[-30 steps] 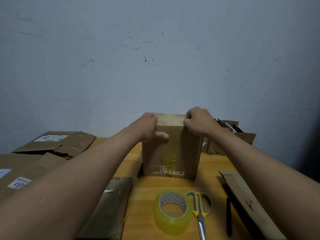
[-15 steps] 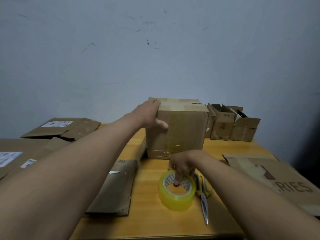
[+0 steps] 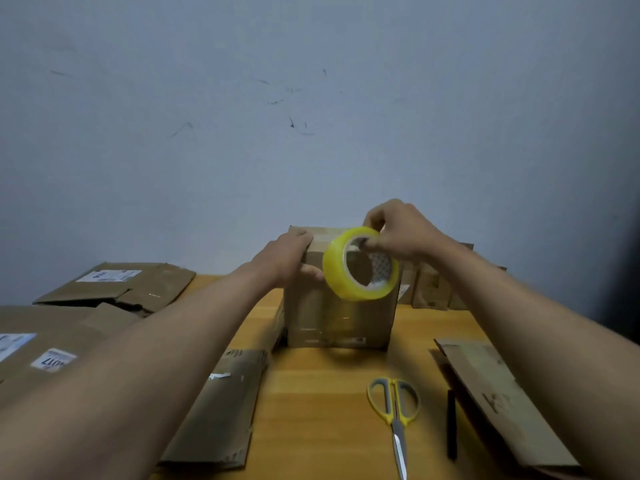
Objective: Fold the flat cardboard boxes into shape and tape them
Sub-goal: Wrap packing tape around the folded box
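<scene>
Two hands work at the folded cardboard box [image 3: 341,306], which stands upright mid-table: the left hand [image 3: 287,258] clasps its upper left corner, thumb on the near face, while the right hand [image 3: 398,230] pinches the yellow tape roll [image 3: 360,265] by its rim, fingers hooked through the core, just in front of the box's top edge. Light, stiff cardboard like this probably slides easily, so bracing near the top corner seems sensible, and the roll looks rigid and best held through its core.
</scene>
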